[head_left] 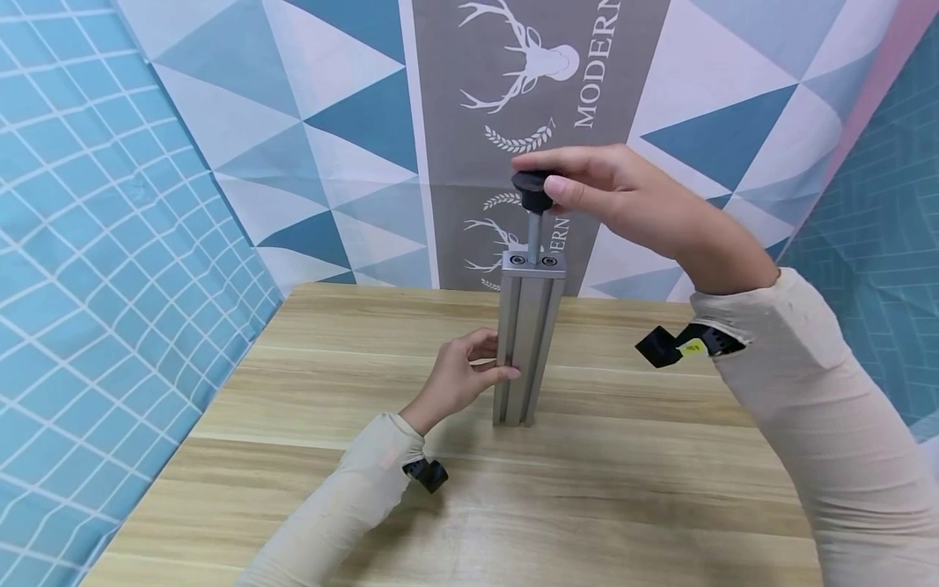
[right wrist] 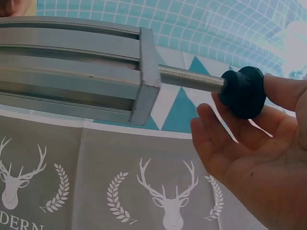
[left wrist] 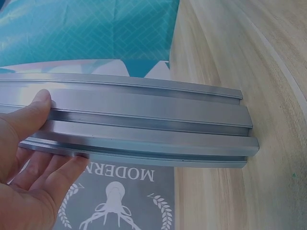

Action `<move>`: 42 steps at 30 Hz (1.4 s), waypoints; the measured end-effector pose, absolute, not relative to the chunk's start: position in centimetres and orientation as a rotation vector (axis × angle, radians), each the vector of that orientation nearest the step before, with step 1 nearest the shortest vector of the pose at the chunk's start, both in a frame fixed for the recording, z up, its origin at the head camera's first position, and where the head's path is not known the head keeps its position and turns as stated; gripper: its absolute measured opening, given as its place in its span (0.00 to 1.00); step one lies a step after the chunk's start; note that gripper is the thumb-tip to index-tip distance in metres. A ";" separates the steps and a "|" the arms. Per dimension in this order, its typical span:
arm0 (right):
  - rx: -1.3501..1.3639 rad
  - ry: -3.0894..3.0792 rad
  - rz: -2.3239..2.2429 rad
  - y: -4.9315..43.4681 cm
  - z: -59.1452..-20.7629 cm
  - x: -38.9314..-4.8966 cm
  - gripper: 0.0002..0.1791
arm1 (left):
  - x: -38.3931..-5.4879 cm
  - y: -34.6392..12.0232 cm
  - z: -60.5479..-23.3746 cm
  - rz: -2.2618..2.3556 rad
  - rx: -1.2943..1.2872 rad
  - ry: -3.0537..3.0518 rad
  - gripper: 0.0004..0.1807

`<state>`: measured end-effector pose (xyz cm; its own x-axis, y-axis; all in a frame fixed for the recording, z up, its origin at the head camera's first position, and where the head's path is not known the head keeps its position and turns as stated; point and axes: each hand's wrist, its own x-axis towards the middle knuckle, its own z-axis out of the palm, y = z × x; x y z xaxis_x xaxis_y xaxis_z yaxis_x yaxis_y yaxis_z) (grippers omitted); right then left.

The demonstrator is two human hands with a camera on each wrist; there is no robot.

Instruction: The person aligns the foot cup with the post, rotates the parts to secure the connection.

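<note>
Here, the right hand (head_left: 623,196) pinches a black knob (head_left: 531,196) and the left hand (head_left: 462,371) a metal profile (head_left: 531,334), with "MODERN" lettering (head_left: 597,67) behind.

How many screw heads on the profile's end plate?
2. In the head view, one screw head sits left of the rod, another screw head right, both on the end plate. Any behind the rod would be hidden.

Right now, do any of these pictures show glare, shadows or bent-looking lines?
Head view: pale sheen on the wooden table, soft shadow beside the left sleeve; left wrist view: bright glint on the metal profile, its long edges slightly bowed; right wrist view: upper right corner washed out nearly white, black knob dark and clear-edged.
</note>
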<state>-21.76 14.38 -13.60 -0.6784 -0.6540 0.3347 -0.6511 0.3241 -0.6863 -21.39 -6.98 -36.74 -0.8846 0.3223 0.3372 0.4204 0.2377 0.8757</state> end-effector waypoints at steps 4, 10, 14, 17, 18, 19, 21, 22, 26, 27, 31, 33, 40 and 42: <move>-1.170 2.710 -1.376 13.8 -13.8 -21.7 0.20 | -20.7 -6.9 -35.9 -1.749 -0.717 -2.404 0.21; -0.984 3.074 -1.403 12.1 -14.5 -20.9 0.23 | -20.1 -6.8 -34.7 -1.746 -0.717 -2.422 0.20; -0.905 3.278 -1.329 11.5 -15.0 -20.3 0.27 | -21.0 -6.9 -36.0 -1.769 -0.719 -2.406 0.21; -0.860 3.331 -1.279 11.4 -15.0 -20.1 0.29 | -21.3 -7.0 -36.5 -1.777 -0.721 -2.386 0.22; -0.846 3.323 -1.254 11.4 -14.9 -20.1 0.30 | -21.4 -7.0 -36.6 -1.779 -0.722 -2.380 0.21; -0.832 3.305 -1.221 11.5 -14.8 -20.0 0.31 | -21.4 -7.1 -36.7 -1.780 -0.724 -2.375 0.21; -0.814 3.235 -1.152 11.8 -14.4 -19.8 0.35 | -21.4 -7.1 -36.7 -1.782 -0.728 -2.370 0.21; -0.817 3.183 -1.126 12.0 -14.1 -19.7 0.36 | -21.4 -7.2 -36.7 -1.783 -0.730 -2.370 0.20; -0.926 2.909 -1.148 13.0 -13.2 -20.0 0.36 | -21.4 -7.2 -36.6 -1.773 -0.729 -2.376 0.20; -0.969 2.842 -1.177 13.3 -13.0 -20.2 0.34 | -21.4 -7.2 -36.6 -1.768 -0.726 -2.376 0.20; -1.107 2.644 -1.266 14.0 -12.7 -20.9 0.25 | -21.5 -7.1 -36.6 -1.756 -0.725 -2.378 0.20; -1.128 2.623 -1.292 14.1 -12.8 -21.2 0.22 | -21.5 -7.1 -36.6 -1.754 -0.732 -2.376 0.20; -0.956 2.734 -1.476 13.2 -13.5 -21.4 0.20 | -21.5 -6.9 -36.7 -1.764 -0.739 -2.370 0.20; -0.886 2.792 -1.531 12.7 -13.9 -21.2 0.21 | -21.5 -6.9 -36.7 -1.773 -0.733 -2.371 0.20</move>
